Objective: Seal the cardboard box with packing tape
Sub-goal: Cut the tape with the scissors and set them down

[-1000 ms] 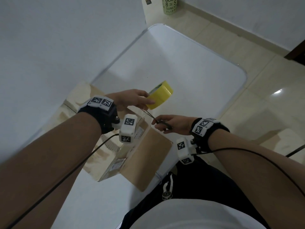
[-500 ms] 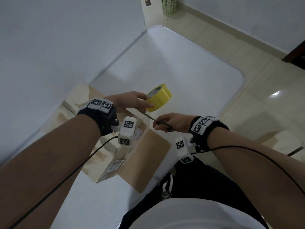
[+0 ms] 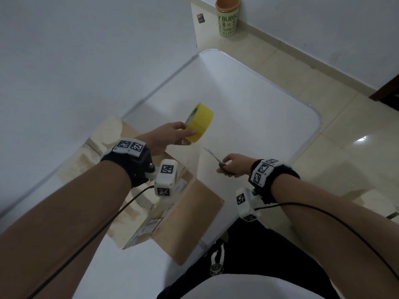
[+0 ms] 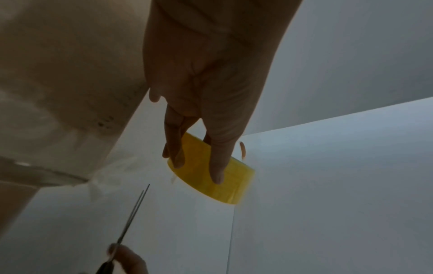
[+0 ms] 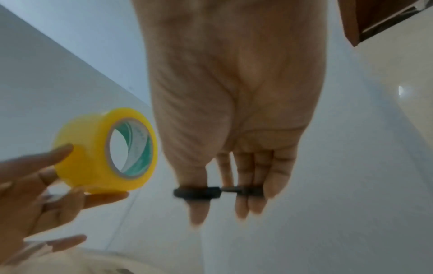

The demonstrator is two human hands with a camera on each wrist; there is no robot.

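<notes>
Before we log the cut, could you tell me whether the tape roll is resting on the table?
No, the left hand holds the yellow tape roll in the air above the white table.

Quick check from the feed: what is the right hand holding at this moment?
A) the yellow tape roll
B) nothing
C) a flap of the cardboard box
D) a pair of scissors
D: the right hand grips the scissors by their dark handles, blades pointing toward the yellow tape roll, which the left hand holds.
</notes>
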